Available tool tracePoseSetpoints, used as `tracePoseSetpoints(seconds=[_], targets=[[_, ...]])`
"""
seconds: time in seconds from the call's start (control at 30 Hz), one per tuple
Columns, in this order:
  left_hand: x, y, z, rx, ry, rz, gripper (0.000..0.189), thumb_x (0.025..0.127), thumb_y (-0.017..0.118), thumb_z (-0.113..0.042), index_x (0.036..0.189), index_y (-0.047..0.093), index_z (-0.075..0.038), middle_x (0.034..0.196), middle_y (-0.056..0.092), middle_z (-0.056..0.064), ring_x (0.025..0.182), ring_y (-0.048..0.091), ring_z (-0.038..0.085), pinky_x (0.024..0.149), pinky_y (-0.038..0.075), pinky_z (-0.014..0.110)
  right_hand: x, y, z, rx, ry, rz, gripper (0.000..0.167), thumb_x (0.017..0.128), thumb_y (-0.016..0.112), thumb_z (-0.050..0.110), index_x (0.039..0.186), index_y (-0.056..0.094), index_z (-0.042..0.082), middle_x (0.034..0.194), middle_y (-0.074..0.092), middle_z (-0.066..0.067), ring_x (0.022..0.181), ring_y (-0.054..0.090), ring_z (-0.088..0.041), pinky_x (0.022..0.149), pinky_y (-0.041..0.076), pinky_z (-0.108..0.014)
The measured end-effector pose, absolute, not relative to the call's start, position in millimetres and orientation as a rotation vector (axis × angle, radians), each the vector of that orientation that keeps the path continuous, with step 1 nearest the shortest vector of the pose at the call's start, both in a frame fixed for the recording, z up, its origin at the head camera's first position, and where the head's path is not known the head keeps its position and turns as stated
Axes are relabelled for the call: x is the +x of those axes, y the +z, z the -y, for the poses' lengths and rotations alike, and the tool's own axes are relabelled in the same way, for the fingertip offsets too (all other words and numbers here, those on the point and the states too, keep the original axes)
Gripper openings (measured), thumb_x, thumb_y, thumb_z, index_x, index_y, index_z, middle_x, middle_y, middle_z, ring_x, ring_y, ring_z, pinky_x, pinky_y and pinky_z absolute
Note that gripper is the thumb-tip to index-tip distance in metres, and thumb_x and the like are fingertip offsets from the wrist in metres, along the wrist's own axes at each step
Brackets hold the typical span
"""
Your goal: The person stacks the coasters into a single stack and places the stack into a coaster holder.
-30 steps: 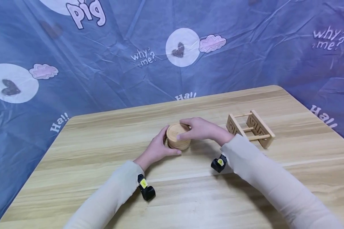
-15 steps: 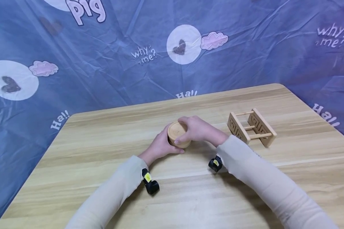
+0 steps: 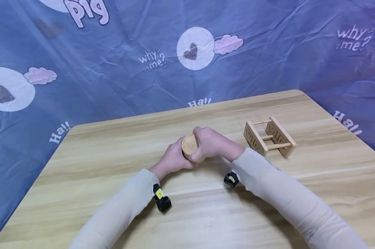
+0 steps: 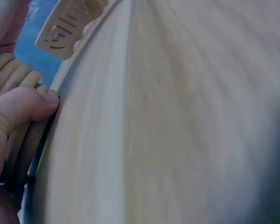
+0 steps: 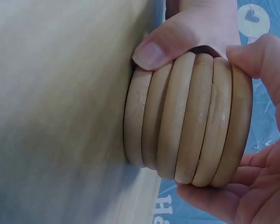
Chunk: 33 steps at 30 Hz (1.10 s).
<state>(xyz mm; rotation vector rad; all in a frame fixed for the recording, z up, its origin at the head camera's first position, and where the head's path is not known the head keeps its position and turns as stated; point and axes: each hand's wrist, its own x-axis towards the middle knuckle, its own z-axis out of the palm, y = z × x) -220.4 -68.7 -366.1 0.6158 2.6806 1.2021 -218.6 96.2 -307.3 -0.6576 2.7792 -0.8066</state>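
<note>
A stack of several round wooden coasters (image 3: 189, 144) stands near the middle of the table, held by both hands. My left hand (image 3: 173, 156) grips it low on the left side. In the right wrist view the left thumb (image 5: 170, 39) presses the lowest discs of the stack (image 5: 189, 121). My right hand (image 3: 210, 141) grips the top from the right, thumb on the near edge and fingers on the far edge. The stack leans slightly in the right wrist view; in the left wrist view much of it is hidden behind the left hand (image 4: 18, 109).
To the right on the table lies a wooden coaster holder (image 3: 255, 139), two carved side panels joined by thin rods. The wooden table (image 3: 128, 145) ends at a blue printed cloth (image 3: 122, 79) behind. A small black camera sits on each wrist.
The right hand has moved in from over the top and now grips the stack more closely. The left thumb has drawn nearer round the stack. The coaster holder stays where it was.
</note>
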Motion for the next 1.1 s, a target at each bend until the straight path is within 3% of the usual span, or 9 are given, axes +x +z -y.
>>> tracePoseSetpoints(seconds=[0.17, 0.33, 0.7, 0.93, 1.1], targets=[[-217.7, -358.6, 69.4, 0.678, 1.113, -2.703, 0.089, 0.051, 0.089, -0.022, 0.128, 0.047, -0.007, 0.112, 0.062, 0.005, 0.101, 0.058, 0.017, 0.091, 0.048, 0.031, -214.0, -307.9, -97.3, -0.598, -0.872, -2.751, 0.074, 0.052, 0.079, 0.027, 0.113, 0.047, -0.001, 0.080, 0.060, -0.006, 0.068, 0.056, -0.017, 0.057, 0.049, -0.025], [-217.8, -346.9, 72.4, 0.732, 0.983, -2.720, 0.078, 0.050, 0.088, -0.026, 0.117, 0.052, -0.006, 0.098, 0.064, 0.003, 0.087, 0.060, 0.014, 0.080, 0.051, 0.028, -209.1, -310.4, -100.9, -0.568, -0.981, -2.737, 0.081, 0.055, 0.078, 0.030, 0.122, 0.045, -0.002, 0.091, 0.060, -0.008, 0.078, 0.057, -0.018, 0.068, 0.050, -0.027], [-224.2, -315.4, 80.9, 0.953, 0.574, -2.689, 0.070, 0.050, 0.086, -0.027, 0.107, 0.055, -0.001, 0.087, 0.061, 0.003, 0.074, 0.057, 0.014, 0.068, 0.051, 0.025, -196.9, -340.6, -107.0, -0.517, -1.411, -2.652, 0.072, 0.061, 0.080, 0.025, 0.121, 0.047, 0.003, 0.108, 0.062, -0.010, 0.091, 0.059, -0.019, 0.081, 0.050, -0.032], [-225.9, -312.4, 86.4, 0.922, 0.682, -2.660, 0.079, 0.051, 0.087, -0.028, 0.119, 0.055, -0.002, 0.098, 0.063, 0.002, 0.082, 0.058, 0.012, 0.076, 0.050, 0.025, -194.0, -352.8, -107.1, -0.434, -1.601, -2.559, 0.074, 0.064, 0.079, 0.019, 0.127, 0.043, 0.003, 0.121, 0.058, -0.014, 0.107, 0.057, -0.025, 0.094, 0.046, -0.040], [-225.6, -322.6, 91.9, 0.842, 0.893, -2.638, 0.091, 0.051, 0.089, -0.031, 0.129, 0.051, -0.005, 0.114, 0.062, 0.004, 0.096, 0.058, 0.014, 0.088, 0.048, 0.030, -193.3, -357.2, -109.7, -0.396, -1.702, -2.473, 0.073, 0.066, 0.078, 0.014, 0.128, 0.040, 0.003, 0.124, 0.055, -0.015, 0.110, 0.056, -0.027, 0.097, 0.045, -0.040]])
